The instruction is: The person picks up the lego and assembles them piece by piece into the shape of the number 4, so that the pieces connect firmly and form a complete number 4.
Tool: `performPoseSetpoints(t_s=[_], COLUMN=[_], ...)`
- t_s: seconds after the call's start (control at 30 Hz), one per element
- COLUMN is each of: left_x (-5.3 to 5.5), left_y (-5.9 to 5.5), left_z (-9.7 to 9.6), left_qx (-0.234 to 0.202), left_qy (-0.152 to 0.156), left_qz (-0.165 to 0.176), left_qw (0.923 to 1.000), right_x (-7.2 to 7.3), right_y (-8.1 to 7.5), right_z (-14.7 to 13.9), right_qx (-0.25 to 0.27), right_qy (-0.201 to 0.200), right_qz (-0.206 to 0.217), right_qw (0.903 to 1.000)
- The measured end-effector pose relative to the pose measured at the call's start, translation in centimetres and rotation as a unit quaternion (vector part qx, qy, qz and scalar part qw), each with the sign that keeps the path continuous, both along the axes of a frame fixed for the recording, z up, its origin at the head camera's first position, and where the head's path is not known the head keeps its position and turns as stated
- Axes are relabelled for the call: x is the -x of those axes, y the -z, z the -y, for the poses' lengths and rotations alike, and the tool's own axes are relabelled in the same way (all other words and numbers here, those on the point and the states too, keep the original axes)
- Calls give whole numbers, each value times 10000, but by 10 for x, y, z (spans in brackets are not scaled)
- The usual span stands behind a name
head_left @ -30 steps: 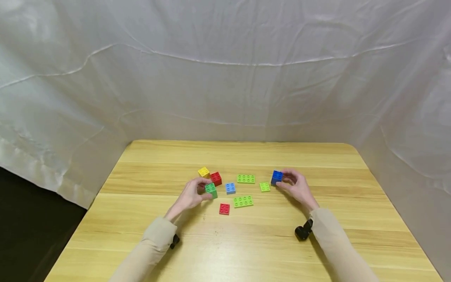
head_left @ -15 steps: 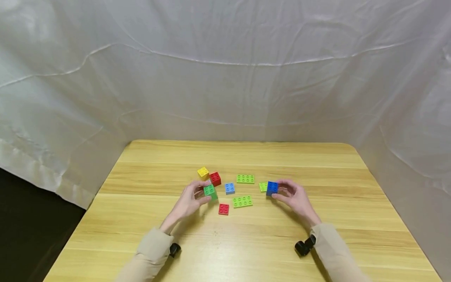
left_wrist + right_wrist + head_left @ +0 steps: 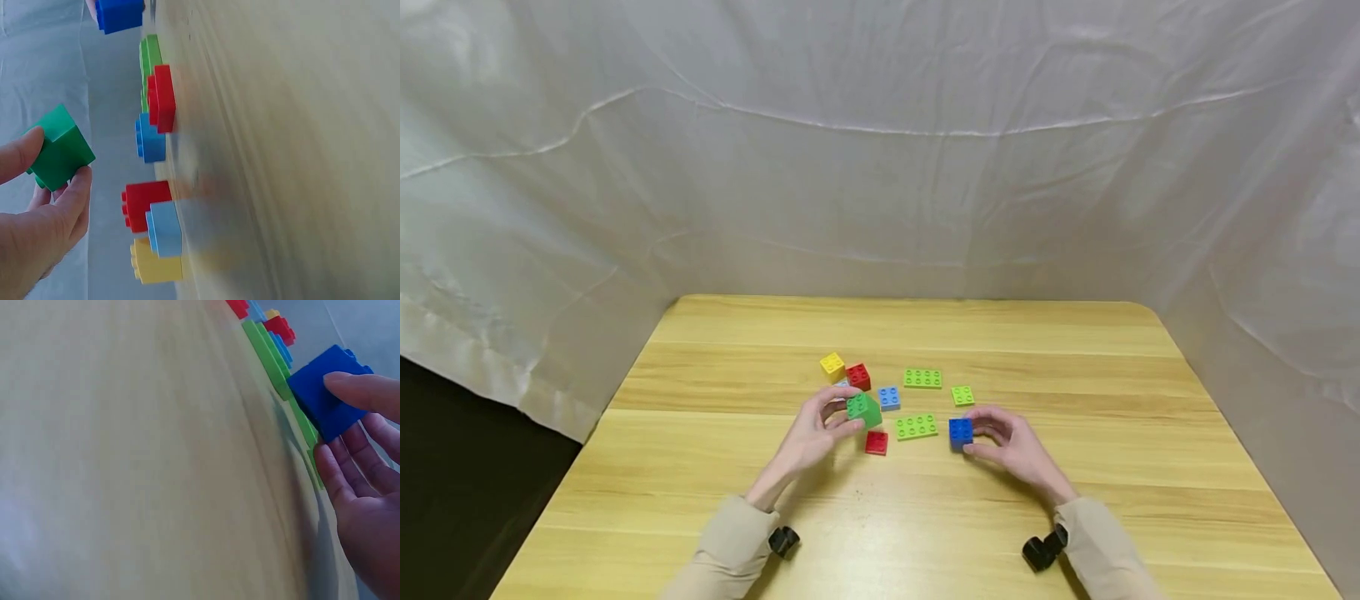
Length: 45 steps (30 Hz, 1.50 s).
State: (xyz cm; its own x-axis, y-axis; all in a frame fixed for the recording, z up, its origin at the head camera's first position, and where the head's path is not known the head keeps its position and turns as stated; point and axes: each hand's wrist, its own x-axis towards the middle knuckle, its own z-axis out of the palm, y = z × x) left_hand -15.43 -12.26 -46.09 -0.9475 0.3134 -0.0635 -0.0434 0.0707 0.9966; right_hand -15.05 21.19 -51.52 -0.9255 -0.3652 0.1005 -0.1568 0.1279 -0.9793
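My left hand (image 3: 808, 432) pinches a green toy building brick (image 3: 865, 409) between thumb and fingers. In the left wrist view this green brick (image 3: 62, 150) is tilted and off the table. My right hand (image 3: 1021, 450) holds a dark blue brick (image 3: 961, 435) by its sides; the right wrist view has the thumb across the blue brick (image 3: 328, 394), raised above the wood. Just below the green brick lies a flat red brick (image 3: 876, 442). A long lime-green brick (image 3: 917, 427) lies between the hands, with a blue brick (image 3: 889, 398) behind it.
A yellow brick (image 3: 832, 367) and a taller red brick (image 3: 858, 377) stand beyond my left hand, beside a partly hidden light blue brick (image 3: 842, 384). Farther back are another long lime-green brick (image 3: 922, 379) and a small lime-green brick (image 3: 962, 396). Grey cloth (image 3: 880, 200) surrounds the wooden table (image 3: 925, 533).
My right hand has brought the dark blue brick toward me and leftward, past the small lime-green brick. My left hand has lifted the green brick, shifted it slightly right and tilted it.
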Motion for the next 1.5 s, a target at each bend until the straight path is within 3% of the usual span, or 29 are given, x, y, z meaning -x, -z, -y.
performPoseSetpoints(t_s=[0.2,0.8,1.17,1.5], left_x=[-1,-4,-4,-7], left_y=[2,4,8,8], left_z=[-12,-52,-67,-70], left_qx=[-33,-73,21,324], left_qy=[212,793,1191,1048], left_qz=[-81,-208,-171,-111], left_qw=[9997,9966,9927,9939], right_x=[-2,-4,-5,-5], right_y=[4,5,5,7], right_z=[3,1,2,1], right_qx=[75,-96,-92,71], right_qy=[-297,-357,-477,-578], right_qz=[-72,352,29,-125], right_qw=[9995,9987,9988,9982])
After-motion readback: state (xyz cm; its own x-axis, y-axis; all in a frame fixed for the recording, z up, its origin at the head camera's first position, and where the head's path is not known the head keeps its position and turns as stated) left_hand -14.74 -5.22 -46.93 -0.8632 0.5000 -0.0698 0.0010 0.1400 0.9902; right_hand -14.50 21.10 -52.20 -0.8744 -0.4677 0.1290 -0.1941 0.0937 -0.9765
